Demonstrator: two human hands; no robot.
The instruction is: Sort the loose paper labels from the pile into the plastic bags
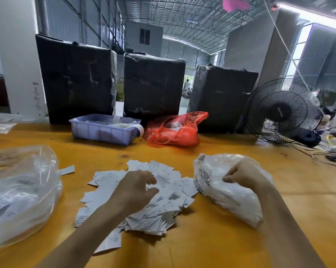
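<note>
Seen from the head camera, looking forward and down over an orange-yellow table (211,244). A loose pile of white paper labels (163,202) lies spread in the middle of the table, directly under the left hand (133,190). That hand hovers on top of the pile with its fingers curled downward, thumb and fingertips close together over the labels; whether they actually pinch a label cannot be told. Just to the right of the pile, touching its edge, sits a clear plastic bag (217,182) stuffed with white labels. The right hand (240,174) rests on the top of this bag, fingers curled round a fold of its plastic. Both forearms reach in from the bottom edge, bare and angled toward the centre. At the far left lies a second, larger clear plastic bag (22,192), also holding white labels, well apart from both hands; a single stray label (67,169) lies beside it. Farther back on the table stand a pale purple plastic tray (103,131) with clear bags and white paper inside, and next to it a crumpled red plastic bag (175,130) with something pale inside. Behind them stand three tall black-wrapped boxes (153,86). A black electric fan (284,111) sits at the right rear.
</note>
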